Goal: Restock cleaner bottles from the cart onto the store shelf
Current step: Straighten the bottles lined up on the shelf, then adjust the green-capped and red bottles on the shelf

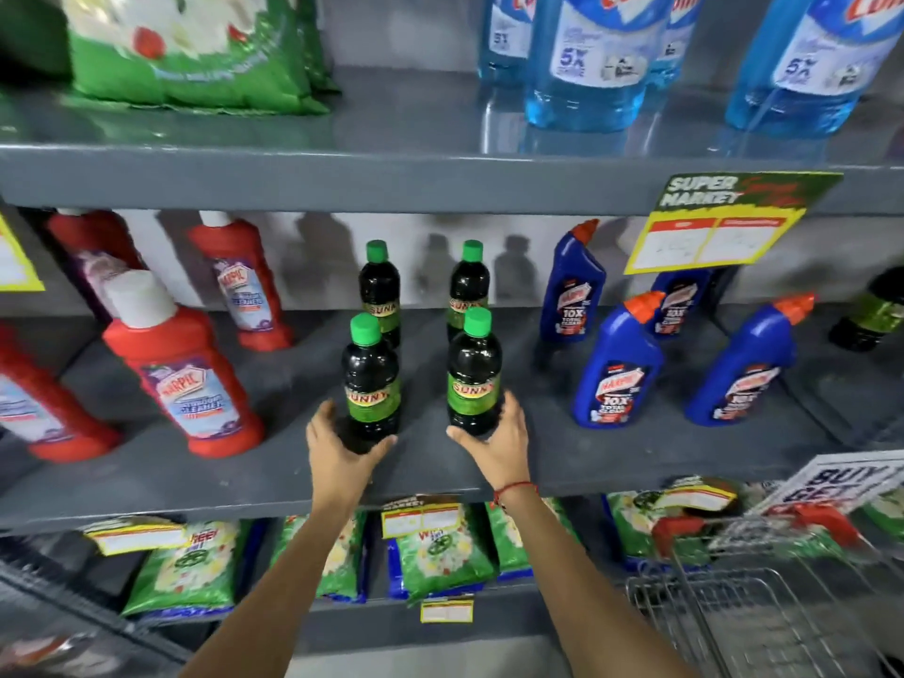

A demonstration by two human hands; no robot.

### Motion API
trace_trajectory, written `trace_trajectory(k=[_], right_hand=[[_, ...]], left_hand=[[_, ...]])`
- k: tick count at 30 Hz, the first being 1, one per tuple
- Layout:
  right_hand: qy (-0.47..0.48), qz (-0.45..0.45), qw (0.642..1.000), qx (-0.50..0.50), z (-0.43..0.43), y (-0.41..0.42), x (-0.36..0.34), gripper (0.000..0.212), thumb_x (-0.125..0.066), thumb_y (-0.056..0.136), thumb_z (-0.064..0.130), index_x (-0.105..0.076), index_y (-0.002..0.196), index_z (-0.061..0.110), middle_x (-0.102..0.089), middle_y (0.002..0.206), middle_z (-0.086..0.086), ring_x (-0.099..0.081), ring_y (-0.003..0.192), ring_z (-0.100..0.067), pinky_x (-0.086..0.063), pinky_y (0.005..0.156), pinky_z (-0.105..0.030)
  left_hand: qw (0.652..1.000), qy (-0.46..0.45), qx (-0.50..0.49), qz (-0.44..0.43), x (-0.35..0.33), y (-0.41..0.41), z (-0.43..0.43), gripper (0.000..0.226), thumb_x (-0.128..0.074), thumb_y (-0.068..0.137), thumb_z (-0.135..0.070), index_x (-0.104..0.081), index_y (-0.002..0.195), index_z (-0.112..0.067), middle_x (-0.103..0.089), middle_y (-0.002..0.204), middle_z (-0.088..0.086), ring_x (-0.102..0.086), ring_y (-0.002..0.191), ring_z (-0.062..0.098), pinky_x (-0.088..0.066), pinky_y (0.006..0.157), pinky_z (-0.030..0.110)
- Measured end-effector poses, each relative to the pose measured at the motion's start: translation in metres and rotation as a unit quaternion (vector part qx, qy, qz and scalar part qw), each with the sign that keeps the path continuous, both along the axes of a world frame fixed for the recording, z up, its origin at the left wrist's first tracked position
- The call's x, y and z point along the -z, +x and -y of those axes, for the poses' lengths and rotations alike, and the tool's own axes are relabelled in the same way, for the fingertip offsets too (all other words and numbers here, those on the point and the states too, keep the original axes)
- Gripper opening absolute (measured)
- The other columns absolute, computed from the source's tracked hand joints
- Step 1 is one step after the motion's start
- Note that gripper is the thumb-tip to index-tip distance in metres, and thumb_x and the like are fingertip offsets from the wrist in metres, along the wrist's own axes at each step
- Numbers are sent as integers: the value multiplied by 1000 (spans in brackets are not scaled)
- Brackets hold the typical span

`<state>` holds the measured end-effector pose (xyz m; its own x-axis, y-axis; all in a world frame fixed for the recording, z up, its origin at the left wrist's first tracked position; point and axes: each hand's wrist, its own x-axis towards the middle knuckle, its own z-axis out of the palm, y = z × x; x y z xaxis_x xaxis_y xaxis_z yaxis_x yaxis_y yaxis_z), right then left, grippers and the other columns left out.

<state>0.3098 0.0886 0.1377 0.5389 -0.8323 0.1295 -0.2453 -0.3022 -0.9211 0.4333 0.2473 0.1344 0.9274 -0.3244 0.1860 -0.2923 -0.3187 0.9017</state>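
Observation:
On the grey middle shelf [611,447] stand two dark cleaner bottles with green caps at the front. My left hand [337,452] wraps the base of the left front bottle [370,379]. My right hand [494,445] cups the base of the right front bottle [473,371]. Both bottles stand upright on the shelf. Behind them are two more of the same kind, a back left bottle [379,286] and a back right bottle [468,283]. The wire cart [763,614] is at the lower right; I see no bottles in the part that shows.
Red cleaner bottles [183,374] stand to the left on the same shelf, blue angled-neck bottles [619,369] to the right. A yellow price sign [719,232] hangs from the shelf above, which holds blue liquid bottles [587,61]. Green detergent bags [186,565] fill the shelf below.

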Motion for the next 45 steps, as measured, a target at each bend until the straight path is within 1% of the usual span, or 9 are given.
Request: trace_trajectory(k=[3,9,14,25,28,34,39,43,45], right_hand=[[-14,-7,1000,8,4,7,1,87,-85,57,24,-40,129,6,-52,127,-17,-48,120,-28,-40,101,-34],[-50,-12,998,31,6,9,3,73,-85,58,24,-50,120,7,-60,118,-15,-55,111,-27,-37,86,-20],[-56,-5,998,23,7,10,5,71,-84,58,23,-52,120,8,-64,117,-13,-58,110,-27,-48,96,-40],[-39,-1,996,78,-10,8,6,82,-86,58,23,-45,126,6,-51,120,-19,-53,110,-30,-45,98,-46],[-80,87,977,176,-46,9,11,52,-80,68,16,-54,112,6,-55,101,-17,-54,93,-25,-50,86,-50],[-88,125,988,-30,-144,69,6,30,-73,76,22,-54,98,31,-60,90,-3,-56,77,-7,-46,67,-10],[-40,38,979,-197,-190,142,-8,75,-83,63,28,-45,125,11,-51,110,-4,-52,97,-15,-46,85,-26],[13,26,980,-198,-199,175,-7,84,-88,54,21,-44,125,10,-54,121,-13,-55,109,-21,-46,94,-31],[6,24,981,-192,-201,184,-4,74,-88,53,21,-50,116,12,-61,116,-11,-58,103,-18,-43,84,-19]], left_hand=[[997,23,66,-19,-1,13,9,88,-87,56,-27,-40,130,-12,-53,131,13,-50,119,28,-41,98,37],[998,25,61,-25,3,21,14,64,-85,59,-28,-52,112,-11,-66,114,12,-60,105,26,-44,82,27],[998,13,54,-23,4,20,14,68,-85,58,-29,-53,115,-13,-67,114,10,-60,103,20,-42,82,24],[996,-29,77,-41,-5,15,-10,69,-84,61,-21,-51,121,-12,-61,112,-4,-56,101,11,-45,85,24],[995,-80,39,-55,0,22,-49,51,-78,71,-18,-56,117,-14,-64,111,-1,-62,98,12,-48,81,19],[986,-118,-119,-7,2,63,-144,19,-71,77,-20,-59,91,-27,-67,87,-9,-64,79,1,-54,75,28],[972,-98,-214,21,-4,109,-195,39,-75,74,-20,-54,105,-11,-54,105,13,-56,96,30,-49,86,43],[971,-47,-230,34,-9,139,-219,80,-81,65,-18,-36,130,-4,-39,127,22,-35,106,5,-24,92,9],[972,-42,-231,1,-12,152,-226,94,-83,63,-20,-27,136,-3,-30,138,24,-31,121,12,-24,103,16]])
